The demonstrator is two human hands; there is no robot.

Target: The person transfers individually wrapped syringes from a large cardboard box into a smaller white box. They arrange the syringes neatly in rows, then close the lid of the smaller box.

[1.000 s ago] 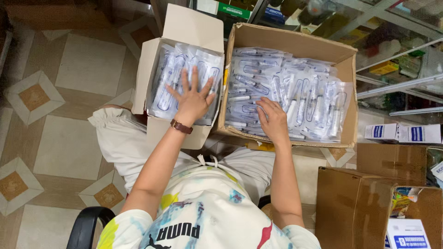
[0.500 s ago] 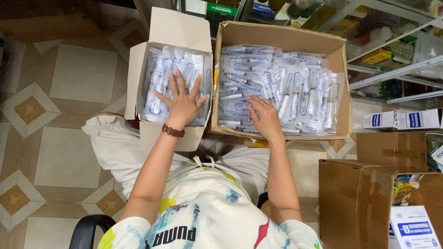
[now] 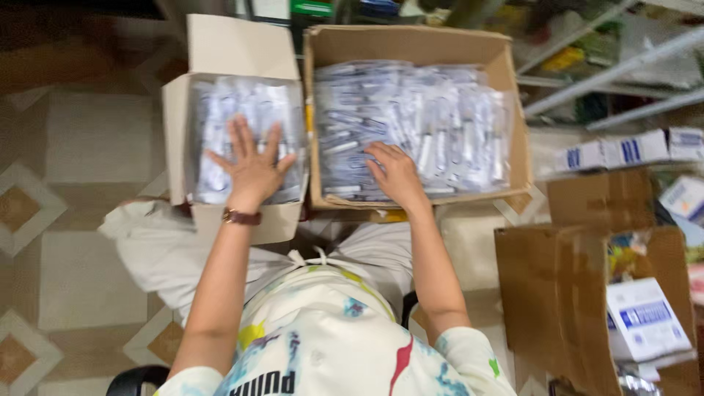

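Observation:
My left hand, with a watch on the wrist, lies flat with fingers spread on the clear-wrapped packets that fill a small white box on my lap. My right hand rests palm down on the heap of similar wrapped packets in a larger brown cardboard box beside it, near that box's front left corner. Neither hand has closed around a packet, as far as the blurred view shows.
To my right stands an open brown carton holding a white and blue box. More white and blue boxes lie by metal shelving at the back right. A tiled floor spreads to the left.
Both hands stay on the packets. My left hand has spread a little wider on the white box's contents, and my right hand has shifted slightly towards the brown box's near left corner.

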